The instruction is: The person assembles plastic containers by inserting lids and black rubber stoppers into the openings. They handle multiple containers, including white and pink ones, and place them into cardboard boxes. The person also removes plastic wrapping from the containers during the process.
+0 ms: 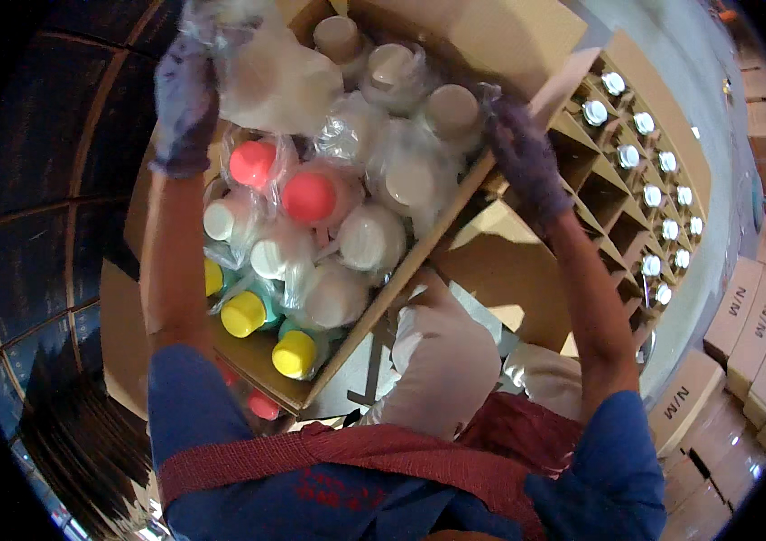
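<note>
Gloved left hand (183,99) clutching a clear crinkled plastic bag (261,68) over the open brown cardboard box (455,203) of wrapped, coloured-capped bottles (309,197); right hand (527,162) gripping its flap. Divided carton (613,212) alongside partly filled, several cells empty.

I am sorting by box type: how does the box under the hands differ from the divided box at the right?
The near carton holds loose, plastic-wrapped bottles with pink, yellow and beige caps; the divided carton keeps bottles upright in separate cells, all silver-capped. The near one is full; the divided one has empty cells. Both are brown cardboard.
</note>
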`<action>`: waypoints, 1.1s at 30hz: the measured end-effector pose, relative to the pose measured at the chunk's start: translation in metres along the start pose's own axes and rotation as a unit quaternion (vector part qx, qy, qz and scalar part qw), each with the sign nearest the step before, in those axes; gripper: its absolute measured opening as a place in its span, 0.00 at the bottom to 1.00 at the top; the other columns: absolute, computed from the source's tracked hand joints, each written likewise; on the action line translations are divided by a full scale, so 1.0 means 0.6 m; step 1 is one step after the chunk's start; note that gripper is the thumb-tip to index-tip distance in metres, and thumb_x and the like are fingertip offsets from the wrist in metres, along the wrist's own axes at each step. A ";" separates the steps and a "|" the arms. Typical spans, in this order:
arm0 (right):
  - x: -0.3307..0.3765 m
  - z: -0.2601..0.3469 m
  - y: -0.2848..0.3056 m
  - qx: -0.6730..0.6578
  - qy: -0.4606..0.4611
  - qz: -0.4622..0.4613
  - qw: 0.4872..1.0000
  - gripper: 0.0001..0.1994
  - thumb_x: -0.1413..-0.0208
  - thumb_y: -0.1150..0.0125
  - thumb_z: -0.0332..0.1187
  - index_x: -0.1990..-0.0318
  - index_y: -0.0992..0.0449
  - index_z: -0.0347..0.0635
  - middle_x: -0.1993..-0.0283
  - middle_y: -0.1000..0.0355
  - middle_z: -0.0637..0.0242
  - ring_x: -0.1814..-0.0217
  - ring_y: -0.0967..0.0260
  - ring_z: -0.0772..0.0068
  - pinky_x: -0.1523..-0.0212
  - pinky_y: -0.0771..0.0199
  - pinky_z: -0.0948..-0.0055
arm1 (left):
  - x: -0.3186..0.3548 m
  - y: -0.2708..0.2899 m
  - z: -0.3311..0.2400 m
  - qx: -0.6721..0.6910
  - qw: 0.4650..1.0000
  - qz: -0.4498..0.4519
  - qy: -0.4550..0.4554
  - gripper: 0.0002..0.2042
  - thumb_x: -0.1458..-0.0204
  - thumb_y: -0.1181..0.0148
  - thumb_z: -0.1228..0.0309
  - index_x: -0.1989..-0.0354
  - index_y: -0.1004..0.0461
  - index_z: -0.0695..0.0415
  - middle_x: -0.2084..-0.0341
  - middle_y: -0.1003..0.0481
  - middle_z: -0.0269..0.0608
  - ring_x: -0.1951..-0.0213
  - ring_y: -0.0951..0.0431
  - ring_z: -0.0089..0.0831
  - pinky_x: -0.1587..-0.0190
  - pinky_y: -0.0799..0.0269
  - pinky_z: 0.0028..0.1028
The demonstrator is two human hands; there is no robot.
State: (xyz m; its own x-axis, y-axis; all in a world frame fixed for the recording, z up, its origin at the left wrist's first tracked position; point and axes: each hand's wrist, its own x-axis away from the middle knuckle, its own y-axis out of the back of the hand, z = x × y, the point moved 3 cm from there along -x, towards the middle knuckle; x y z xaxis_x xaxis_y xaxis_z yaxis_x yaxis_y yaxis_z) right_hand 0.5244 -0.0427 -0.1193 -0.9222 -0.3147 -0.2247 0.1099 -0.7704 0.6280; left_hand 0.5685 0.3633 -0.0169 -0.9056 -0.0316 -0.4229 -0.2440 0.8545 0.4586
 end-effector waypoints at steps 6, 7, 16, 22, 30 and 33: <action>0.163 0.243 0.010 -0.774 -0.290 0.114 0.552 0.37 0.41 0.59 0.63 0.38 0.39 0.36 0.44 0.32 0.54 0.44 0.32 0.57 0.40 0.35 0.59 | 0.148 -0.051 -0.446 0.180 0.950 0.163 -0.198 0.11 0.49 0.46 0.67 0.63 0.25 0.61 0.59 0.24 0.45 0.52 0.25 0.38 0.48 0.30 0.32; 0.196 0.274 0.017 -0.826 -0.209 0.159 0.500 0.33 0.38 0.55 0.57 0.38 0.39 0.38 0.44 0.32 0.57 0.46 0.31 0.62 0.42 0.33 0.61 | 0.205 -0.057 -0.506 0.195 0.919 0.223 -0.259 0.11 0.50 0.44 0.67 0.62 0.25 0.60 0.58 0.24 0.46 0.51 0.26 0.40 0.47 0.30 0.32; 0.557 0.362 0.154 -0.621 -0.255 -0.140 0.728 0.16 0.37 0.55 0.30 0.43 0.34 0.37 0.45 0.31 0.62 0.48 0.31 0.72 0.47 0.29 0.71 | 0.667 -0.067 -0.723 0.143 0.769 0.496 -0.377 0.21 0.53 0.36 0.64 0.50 0.28 0.57 0.54 0.26 0.49 0.50 0.27 0.49 0.47 0.29 0.39; 0.726 0.259 0.156 -0.654 -0.124 -0.210 0.716 0.16 0.39 0.55 0.21 0.45 0.31 0.36 0.49 0.28 0.66 0.52 0.30 0.76 0.48 0.30 0.77 | 0.662 -0.005 -0.689 0.303 0.879 0.321 -0.180 0.25 0.57 0.40 0.72 0.46 0.30 0.62 0.49 0.28 0.47 0.46 0.29 0.40 0.42 0.36 0.37; 0.752 0.332 0.220 -0.660 -0.068 -0.355 0.658 0.22 0.36 0.55 0.46 0.45 0.30 0.40 0.47 0.30 0.60 0.49 0.32 0.69 0.45 0.33 0.68 | 0.563 -0.215 -0.716 0.370 0.808 0.447 -0.107 0.19 0.47 0.40 0.68 0.47 0.29 0.60 0.52 0.25 0.43 0.53 0.24 0.33 0.49 0.29 0.31; 0.759 0.384 0.296 -0.280 0.046 -0.265 0.922 0.24 0.42 0.44 0.48 0.46 0.30 0.38 0.52 0.28 0.60 0.55 0.31 0.68 0.51 0.31 0.72 | 0.480 -0.251 -0.803 0.234 0.813 0.448 -0.288 0.17 0.45 0.42 0.66 0.48 0.28 0.59 0.56 0.23 0.45 0.55 0.23 0.34 0.51 0.28 0.32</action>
State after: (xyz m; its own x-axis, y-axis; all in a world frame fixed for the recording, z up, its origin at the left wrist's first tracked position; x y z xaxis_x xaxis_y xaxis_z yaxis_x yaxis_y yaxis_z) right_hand 0.0384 -0.1953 0.0614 -0.8689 0.1623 -0.4677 -0.1492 -0.9867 -0.0651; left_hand 0.1775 -0.0242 0.1687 -0.3008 0.8456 -0.4410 0.7054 0.5085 0.4939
